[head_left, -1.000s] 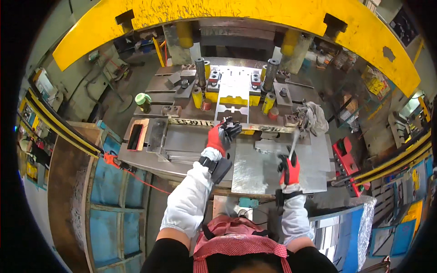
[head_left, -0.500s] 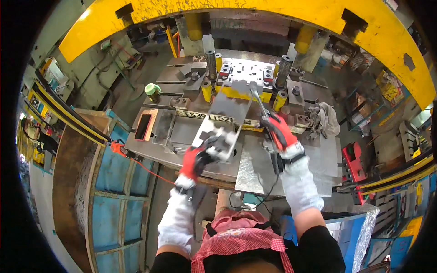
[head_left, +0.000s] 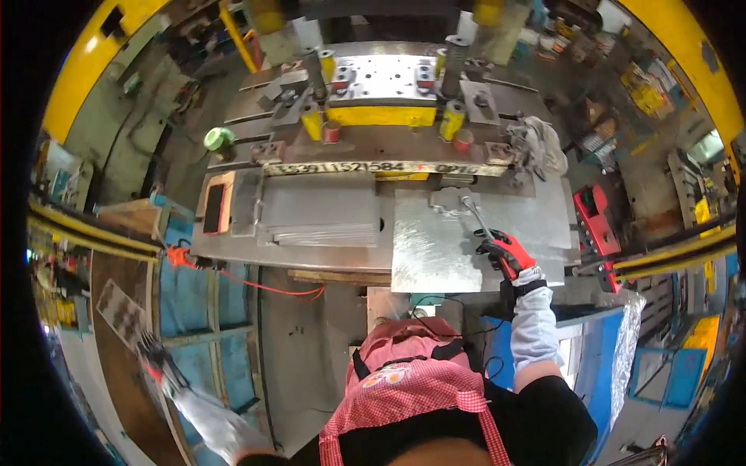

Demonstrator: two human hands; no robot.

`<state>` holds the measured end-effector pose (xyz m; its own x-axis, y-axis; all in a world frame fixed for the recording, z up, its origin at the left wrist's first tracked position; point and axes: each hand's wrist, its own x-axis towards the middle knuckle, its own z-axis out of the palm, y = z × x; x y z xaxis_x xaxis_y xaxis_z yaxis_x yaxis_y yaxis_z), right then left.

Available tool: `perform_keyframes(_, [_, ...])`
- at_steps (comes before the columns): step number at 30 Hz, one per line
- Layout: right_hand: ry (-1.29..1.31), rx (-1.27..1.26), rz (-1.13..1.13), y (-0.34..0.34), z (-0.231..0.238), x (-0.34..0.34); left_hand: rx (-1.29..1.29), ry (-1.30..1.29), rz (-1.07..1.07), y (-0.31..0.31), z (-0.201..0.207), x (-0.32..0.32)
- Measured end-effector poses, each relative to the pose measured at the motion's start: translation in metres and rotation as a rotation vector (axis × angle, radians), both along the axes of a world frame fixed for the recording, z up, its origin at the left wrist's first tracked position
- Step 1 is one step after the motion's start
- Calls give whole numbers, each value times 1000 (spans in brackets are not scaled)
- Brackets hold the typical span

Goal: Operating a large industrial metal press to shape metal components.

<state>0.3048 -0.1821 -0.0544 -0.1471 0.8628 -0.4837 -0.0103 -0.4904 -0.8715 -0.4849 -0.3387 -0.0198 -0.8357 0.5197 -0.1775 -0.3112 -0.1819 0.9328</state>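
Note:
My left hand, in a red and black glove, reaches out at the lower left with its fingers apart. Just beyond its fingertips is a flat metal strip with cut-outs, over a brown board; whether they touch is hard to tell. My right hand, gloved alike, is closed around a long slim metal tool. The tool's tip meets a small flat grey metal piece at the far edge of the shiny metal sheets. At the back, the press die shows its pale, holed upper face.
Left of the sheets lies a stack of grey plates, beside a phone. A green-lidded container stands farther back. A rag lies at the right, near a red fixture. Blue-panelled framing stands at left; an orange cable hangs there.
My left hand has swung from the bench to the far lower left, and the cut-out strip is there too. My right hand has brought the tool and metal piece back from the die onto the sheets.

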Motion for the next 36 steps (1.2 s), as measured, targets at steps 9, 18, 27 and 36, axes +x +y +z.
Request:
perform_keyframes(9, [150, 62, 32, -4, 19, -42, -119, 535, -601, 72, -20, 107])
perform_keyframes(18, [-222, 225, 418, 137, 30, -137, -315, -107, -1430, 99, -81, 333])
perform_keyframes(27, [-84, 294, 522, 116, 96, -156, 392, -781, -936, 189, -48, 382])
perform_keyframes(36, [-69, 145, 554, 48, 56, -105, 67, 410, -975, 147, -38, 353])
